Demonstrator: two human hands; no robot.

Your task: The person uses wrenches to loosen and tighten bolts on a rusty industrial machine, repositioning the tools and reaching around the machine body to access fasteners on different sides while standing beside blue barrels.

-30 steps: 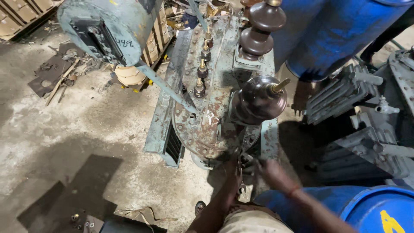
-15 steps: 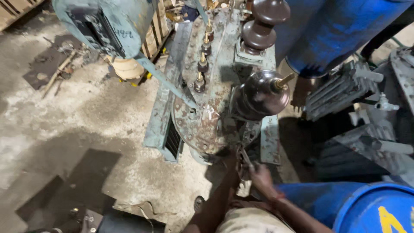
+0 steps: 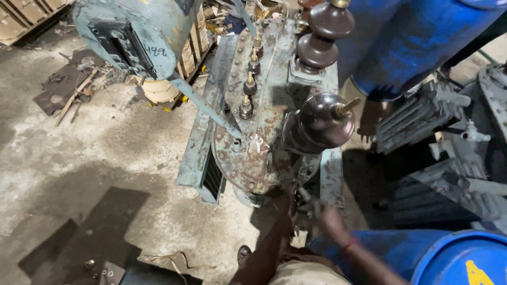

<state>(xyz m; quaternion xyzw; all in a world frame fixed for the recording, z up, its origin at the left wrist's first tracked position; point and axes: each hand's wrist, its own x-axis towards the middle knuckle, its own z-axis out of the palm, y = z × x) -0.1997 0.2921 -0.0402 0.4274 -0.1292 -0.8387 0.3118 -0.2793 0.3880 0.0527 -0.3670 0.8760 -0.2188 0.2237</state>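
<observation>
The transformer [image 3: 264, 132] is set lengthwise, near to far, directly beyond both hands. The left hand [image 3: 285, 198] is pressed to its near rim, nearer than the blurred right hand [image 3: 325, 216]; neither grip can be told.

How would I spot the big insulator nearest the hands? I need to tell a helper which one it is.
Find the rusty grey-green transformer standing on the concrete floor. On its lid, beside a row of small brass-tipped bushings, stand large dark brown insulators. The nearest large insulator is just above the two hands and leans toward the camera, its brass stud pointing right.
</observation>
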